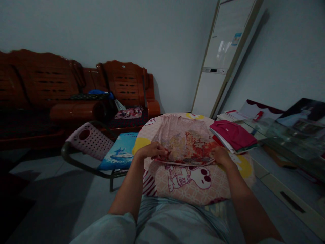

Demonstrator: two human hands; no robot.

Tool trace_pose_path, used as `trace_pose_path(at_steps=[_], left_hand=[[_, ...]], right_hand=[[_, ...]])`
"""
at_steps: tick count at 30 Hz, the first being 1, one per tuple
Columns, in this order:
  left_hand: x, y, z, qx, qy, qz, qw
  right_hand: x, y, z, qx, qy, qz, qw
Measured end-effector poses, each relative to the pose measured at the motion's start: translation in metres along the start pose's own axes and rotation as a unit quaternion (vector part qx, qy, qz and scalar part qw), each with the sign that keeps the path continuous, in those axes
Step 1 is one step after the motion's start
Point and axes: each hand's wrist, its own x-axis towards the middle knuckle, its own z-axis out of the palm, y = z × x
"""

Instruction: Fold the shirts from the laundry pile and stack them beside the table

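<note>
A pink shirt [188, 139] with a red and tan print lies spread over a round table covered by a patterned cloth [162, 181]. My left hand [154, 150] is closed on the near left corner of the shirt's hem, fingers pinched together. At the near right corner, my right hand [219, 155] grips the hem too, its fingertips partly hidden. The hem is stretched between both hands. Just right of the shirt sits a stack of folded clothes with a magenta garment [232, 134] on top.
Left of the table stands a chair with a blue dolphin-print seat [120, 152]. A wooden sofa [124, 84] lines the back wall, and a tall white air conditioner [213, 74] fills the corner. On the right is a cabinet with a glass shelf [284, 142] holding papers and a photo.
</note>
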Motion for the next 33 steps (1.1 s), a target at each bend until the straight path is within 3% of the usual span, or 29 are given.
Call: trace_pose_path(at_steps=[3,5,7,10,13,17,23,27,29,33], left_hand=[[0.012,-0.010,-0.008,0.038,0.210,-0.025,0.977],[0.023,-0.024,-0.004,0.124,0.347,-0.097,0.925],[0.030,-0.039,0.003,0.216,0.404,-0.184,0.870],[0.034,-0.059,0.011,0.271,0.401,-0.259,0.836],[0.032,-0.068,0.009,0.237,0.377,-0.268,0.854],[0.033,-0.076,0.003,0.113,0.398,-0.221,0.883],[0.036,-0.084,0.013,-0.018,0.461,-0.162,0.872],[0.027,-0.085,0.015,-0.171,0.390,-0.088,0.901],[0.021,-0.087,0.011,-0.197,0.352,-0.065,0.913],[0.012,-0.095,-0.001,-0.218,0.368,-0.063,0.902]], right_hand=[[0.006,-0.041,0.018,0.000,-0.010,-0.042,0.999],[0.003,-0.067,0.038,0.037,-0.010,-0.079,0.996],[-0.006,-0.086,0.059,0.077,-0.007,-0.114,0.991],[-0.024,-0.106,0.087,0.128,0.017,-0.150,0.980],[-0.039,-0.120,0.103,0.143,0.042,-0.189,0.971],[-0.050,-0.136,0.107,0.119,0.071,-0.223,0.965],[-0.058,-0.144,0.108,0.055,0.034,-0.273,0.960],[-0.058,-0.144,0.109,0.034,0.030,-0.285,0.958],[-0.058,-0.143,0.110,0.026,0.024,-0.292,0.956],[-0.058,-0.142,0.111,0.027,0.021,-0.287,0.957]])
